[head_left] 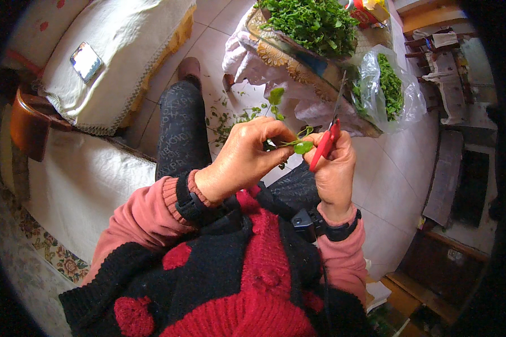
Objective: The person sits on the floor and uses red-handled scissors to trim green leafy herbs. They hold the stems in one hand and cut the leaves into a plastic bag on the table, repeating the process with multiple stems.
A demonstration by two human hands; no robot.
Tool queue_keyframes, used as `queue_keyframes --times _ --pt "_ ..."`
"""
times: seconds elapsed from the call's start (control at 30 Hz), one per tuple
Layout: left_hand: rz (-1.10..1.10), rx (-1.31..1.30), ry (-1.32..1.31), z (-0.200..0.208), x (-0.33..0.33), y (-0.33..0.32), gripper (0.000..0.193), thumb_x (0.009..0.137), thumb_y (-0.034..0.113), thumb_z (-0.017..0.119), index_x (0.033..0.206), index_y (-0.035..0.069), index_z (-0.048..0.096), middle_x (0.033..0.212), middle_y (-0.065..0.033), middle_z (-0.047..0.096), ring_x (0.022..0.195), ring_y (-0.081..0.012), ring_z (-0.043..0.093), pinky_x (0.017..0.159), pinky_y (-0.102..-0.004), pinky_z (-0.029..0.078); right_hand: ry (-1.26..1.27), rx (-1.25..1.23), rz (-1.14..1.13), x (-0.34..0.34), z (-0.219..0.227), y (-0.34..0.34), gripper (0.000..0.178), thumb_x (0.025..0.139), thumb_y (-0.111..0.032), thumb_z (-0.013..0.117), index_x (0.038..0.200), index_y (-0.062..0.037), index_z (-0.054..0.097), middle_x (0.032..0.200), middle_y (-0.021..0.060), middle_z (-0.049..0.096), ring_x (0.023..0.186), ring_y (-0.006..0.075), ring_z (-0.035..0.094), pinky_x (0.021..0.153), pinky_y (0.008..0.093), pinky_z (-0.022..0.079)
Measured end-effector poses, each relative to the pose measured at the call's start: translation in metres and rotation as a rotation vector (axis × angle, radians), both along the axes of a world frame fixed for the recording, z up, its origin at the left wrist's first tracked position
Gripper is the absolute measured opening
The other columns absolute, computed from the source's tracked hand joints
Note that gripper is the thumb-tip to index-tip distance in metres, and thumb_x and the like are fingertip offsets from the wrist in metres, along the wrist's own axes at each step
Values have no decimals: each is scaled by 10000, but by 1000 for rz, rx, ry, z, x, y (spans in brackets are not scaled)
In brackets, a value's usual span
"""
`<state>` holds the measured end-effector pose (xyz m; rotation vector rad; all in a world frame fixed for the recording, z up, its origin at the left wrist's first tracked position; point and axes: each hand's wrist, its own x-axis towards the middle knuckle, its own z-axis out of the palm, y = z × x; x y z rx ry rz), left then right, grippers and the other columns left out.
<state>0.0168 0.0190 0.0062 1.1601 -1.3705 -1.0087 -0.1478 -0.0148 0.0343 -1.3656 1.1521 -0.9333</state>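
Between my two hands, over my lap, is a small leafy green sprig [303, 147]. My left hand [252, 147] pinches its stem, with a leaf [275, 96] standing up beyond the fingers. My right hand [334, 171] is closed round a pair of scissors with red handles [325, 147]. The scissor blades [339, 101] point up and away, toward the table. The right fingertips are close to the sprig; whether they grip it too, I cannot tell.
A heap of leafy greens [312, 25] lies on the cloth-covered table [275, 56] ahead. At its right corner is a clear plastic bag [413, 95] of greens. Cut leaves [225, 121] litter the tiled floor. A phone [86, 62] lies on the white-covered seat [123, 39] at left.
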Motion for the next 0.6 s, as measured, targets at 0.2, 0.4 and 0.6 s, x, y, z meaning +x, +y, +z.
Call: queue_keyframes --times 0.2,0.4,0.6 --pt "-181 429 406 2 5 0 139 800 125 665 873 12 630 760 19 603 721 -43 533 634 -215 438 -143 151 36 -3 -4 -5 224 710 52 615 884 -54 524 782 11 593 678 67 520 610 209 431" --pt "-275 639 852 -9 4 -1 138 808 150 645 893 43 623 789 6 619 731 -69 553 709 -202 429 -236 242 49 -17 -8 -17 230 686 69 608 843 -76 522 714 13 582 571 58 464 514 192 369" --pt "-319 675 1021 -21 6 -3 176 840 179 616 922 23 606 797 -18 621 742 -93 581 694 -222 459 -15 205 -105 -36 -9 -20 196 773 -67 686 863 -86 513 727 12 584 596 65 513 529 205 421"
